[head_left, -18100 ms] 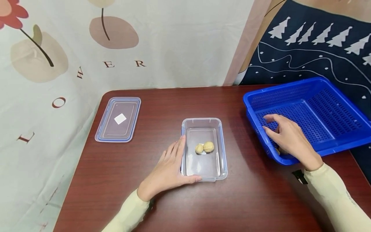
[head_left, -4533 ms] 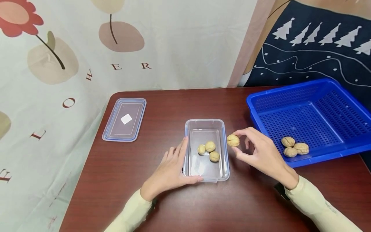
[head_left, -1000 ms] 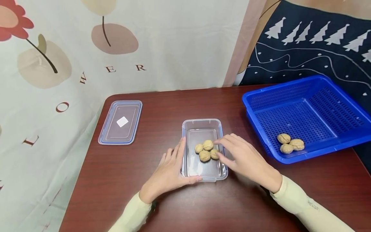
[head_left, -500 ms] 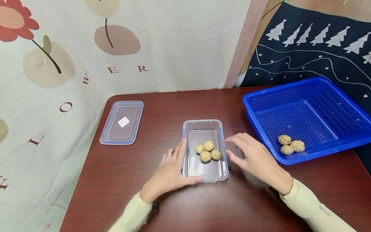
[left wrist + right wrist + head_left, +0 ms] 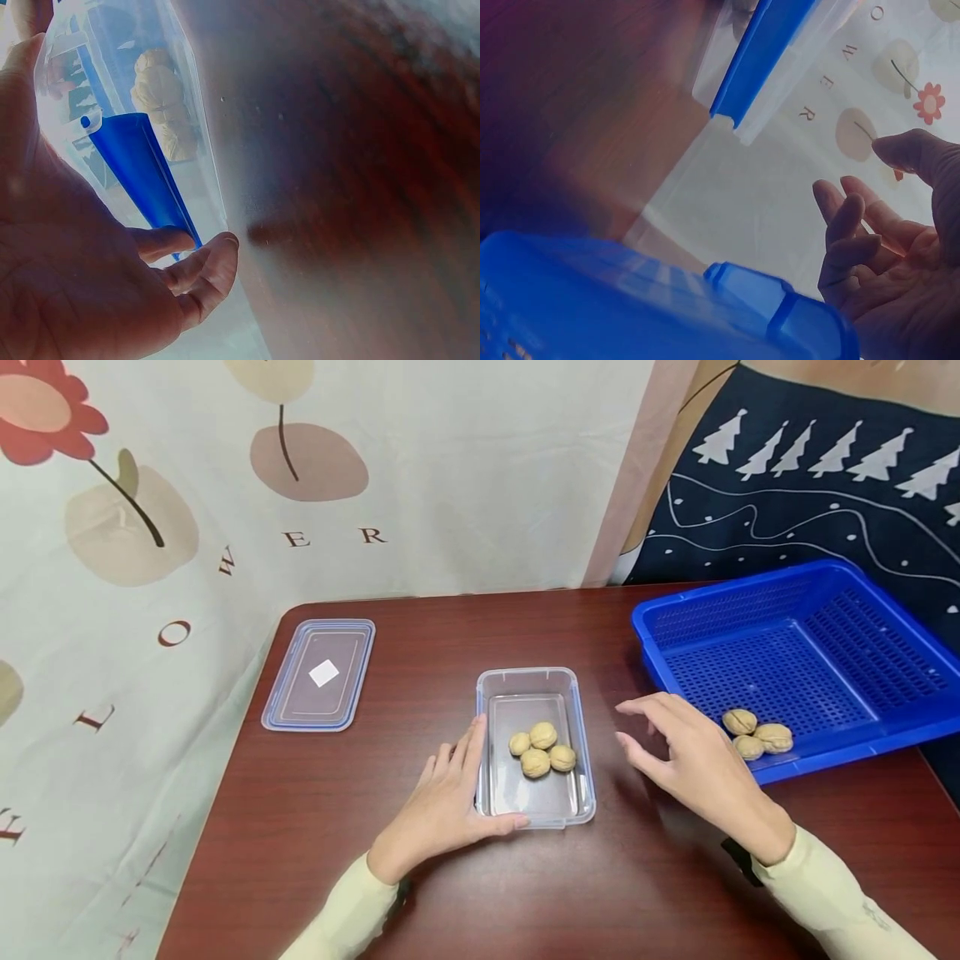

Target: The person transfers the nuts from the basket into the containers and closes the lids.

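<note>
A clear plastic food container [image 5: 525, 797] stands on the table, with several walnuts [image 5: 536, 762] clustered on its floor. My left hand [image 5: 442, 802] rests against its left side with straight fingers, the thumb lying along the front edge. In the left wrist view, the container's blue clip [image 5: 146, 169] shows beside that hand. My right hand [image 5: 701, 764] hovers between the container and a blue plastic basket [image 5: 825, 762], thumb and fingers apart and nothing between them. In the basket's near left corner lie three walnuts [image 5: 772, 738], one partly hidden behind the right hand.
The container's clear lid [image 5: 318, 702] with blue edging and a white sticker lies at the back left of the table [image 5: 420, 652]. A printed curtain [image 5: 465, 485] hangs behind it. Dark cloth with white trees [image 5: 720, 439] is behind the basket.
Over the longer span, two more walnuts have come into the container, the last carried by the right hand from the basket. Since letting go, that hand has withdrawn rightward. The left hand stays put.
</note>
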Action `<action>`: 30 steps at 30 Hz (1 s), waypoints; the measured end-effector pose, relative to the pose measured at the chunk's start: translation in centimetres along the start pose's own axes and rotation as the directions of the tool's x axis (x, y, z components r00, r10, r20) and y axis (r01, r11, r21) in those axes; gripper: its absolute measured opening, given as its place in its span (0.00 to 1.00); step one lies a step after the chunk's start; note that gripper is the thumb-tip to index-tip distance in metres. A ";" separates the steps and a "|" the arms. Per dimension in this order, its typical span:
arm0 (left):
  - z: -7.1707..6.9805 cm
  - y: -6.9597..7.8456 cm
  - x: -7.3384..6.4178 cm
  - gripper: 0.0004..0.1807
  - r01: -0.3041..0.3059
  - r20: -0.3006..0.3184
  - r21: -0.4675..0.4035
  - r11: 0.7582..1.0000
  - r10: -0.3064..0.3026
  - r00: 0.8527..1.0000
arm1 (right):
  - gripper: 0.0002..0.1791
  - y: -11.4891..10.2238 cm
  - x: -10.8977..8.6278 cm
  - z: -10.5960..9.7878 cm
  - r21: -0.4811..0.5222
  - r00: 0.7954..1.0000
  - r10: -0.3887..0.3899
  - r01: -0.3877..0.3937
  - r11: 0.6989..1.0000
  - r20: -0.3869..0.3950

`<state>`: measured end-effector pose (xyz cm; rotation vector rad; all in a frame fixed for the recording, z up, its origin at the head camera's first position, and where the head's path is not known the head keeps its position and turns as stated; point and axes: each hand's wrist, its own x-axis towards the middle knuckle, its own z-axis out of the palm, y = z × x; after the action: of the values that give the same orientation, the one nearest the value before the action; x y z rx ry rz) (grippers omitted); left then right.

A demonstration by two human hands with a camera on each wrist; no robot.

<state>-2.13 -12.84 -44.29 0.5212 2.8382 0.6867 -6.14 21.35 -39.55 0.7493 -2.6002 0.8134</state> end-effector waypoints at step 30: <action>-0.1 0.0 0.0 0.79 -0.002 -0.001 -0.011 1.000 0.002 1.000 | 0.22 4.1 -2.4 -2.9 -0.105 0.975 0.186 -0.199 0.974 -0.125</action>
<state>-2.12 -12.91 -44.25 0.5222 2.8339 0.7030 -6.07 26.91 -40.07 0.4097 -2.6181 0.7263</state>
